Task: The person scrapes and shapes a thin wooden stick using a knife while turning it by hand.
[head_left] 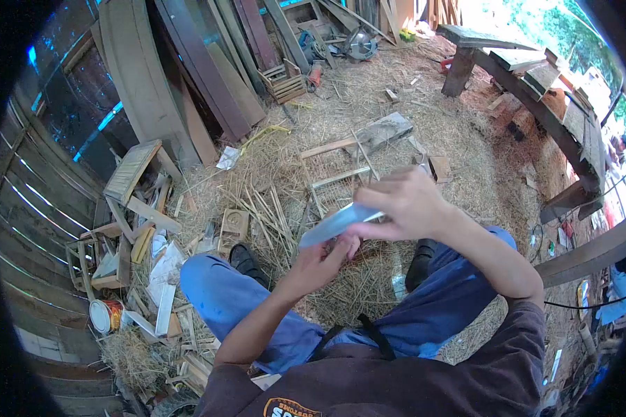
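My right hand (pixel 405 203) is closed on a broad, flat, pale silvery blade (pixel 332 224), which looks like a large knife. It slants down to the left in front of my knees. Its handle is hidden in my fist. Just under the blade is my left hand (pixel 323 258), its fingers curled together. Whatever lies between those fingers is too small or too covered to make out. Below both hands, thin split sticks (pixel 266 214) are scattered over the straw-covered floor between and beyond my feet.
A slatted wooden frame (pixel 337 174) and a wood block (pixel 382 132) lie ahead. Planks (pixel 142 76) lean at the back left. To my left are a small slatted stool (pixel 133 170), wood scraps and a tin can (pixel 106 316). A long wooden bench (pixel 546 115) curves along the right.
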Demonstrator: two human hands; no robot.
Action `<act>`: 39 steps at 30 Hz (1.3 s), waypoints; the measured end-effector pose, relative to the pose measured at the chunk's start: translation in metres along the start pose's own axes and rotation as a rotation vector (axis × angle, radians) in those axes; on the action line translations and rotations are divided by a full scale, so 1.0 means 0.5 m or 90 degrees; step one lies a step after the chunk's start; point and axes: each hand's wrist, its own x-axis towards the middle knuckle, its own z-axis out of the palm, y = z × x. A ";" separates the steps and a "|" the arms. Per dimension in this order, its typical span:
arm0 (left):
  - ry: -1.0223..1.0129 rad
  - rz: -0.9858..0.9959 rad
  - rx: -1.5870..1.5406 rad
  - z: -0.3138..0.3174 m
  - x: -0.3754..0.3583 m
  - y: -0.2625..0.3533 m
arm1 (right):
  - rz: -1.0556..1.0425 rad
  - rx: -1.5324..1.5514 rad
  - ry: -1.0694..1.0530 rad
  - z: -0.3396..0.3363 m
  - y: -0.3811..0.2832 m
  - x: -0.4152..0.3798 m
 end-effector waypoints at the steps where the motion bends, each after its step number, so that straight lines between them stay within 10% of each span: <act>1: 0.019 -0.003 0.024 -0.001 -0.006 0.009 | 0.002 0.002 0.020 0.002 0.003 -0.001; 24: -0.011 0.073 0.051 0.002 0.008 -0.005 | 0.095 -0.048 0.239 -0.019 0.066 0.007; 31: 0.007 0.049 0.123 -0.007 0.010 -0.030 | -0.009 -0.026 0.112 0.000 0.002 0.006; 39: -0.013 0.066 0.041 0.008 0.013 -0.002 | 0.247 0.228 0.126 -0.025 0.028 0.000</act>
